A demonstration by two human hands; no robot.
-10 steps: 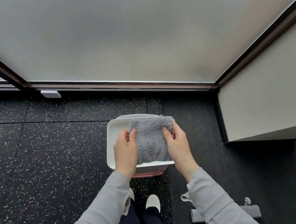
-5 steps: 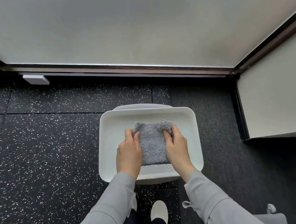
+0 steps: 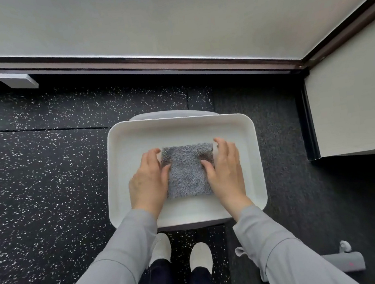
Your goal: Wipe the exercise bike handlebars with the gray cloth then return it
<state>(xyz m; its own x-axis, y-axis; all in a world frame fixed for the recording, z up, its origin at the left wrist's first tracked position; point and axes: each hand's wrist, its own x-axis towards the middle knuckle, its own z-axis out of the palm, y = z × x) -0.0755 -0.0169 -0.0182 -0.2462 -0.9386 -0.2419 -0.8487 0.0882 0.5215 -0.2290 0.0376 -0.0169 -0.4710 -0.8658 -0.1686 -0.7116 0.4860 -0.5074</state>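
Note:
The gray cloth [image 3: 189, 170] lies flat, folded into a square, in the middle of a white tray [image 3: 179, 126]. My left hand [image 3: 149, 182] rests at its left edge, thumb on the fabric, fingers curled beside the far left corner. At the cloth's right edge my right hand [image 3: 226, 172] has its thumb on the fabric and its fingers lifted, slightly off the far right corner. Neither hand wraps the cloth. No exercise bike handlebars are in view.
The tray sits on a gray stool [image 3: 173, 113] on black speckled floor. A frosted window with a dark frame runs behind it, and a pale wall block [image 3: 356, 107] stands right. A gray bar [image 3: 343, 262] lies bottom right, a small white block [image 3: 17, 79] far left.
Both hands lowered the cloth from above the tray onto its floor. The fingers have come off the cloth's far corners and only the thumbs still rest on it.

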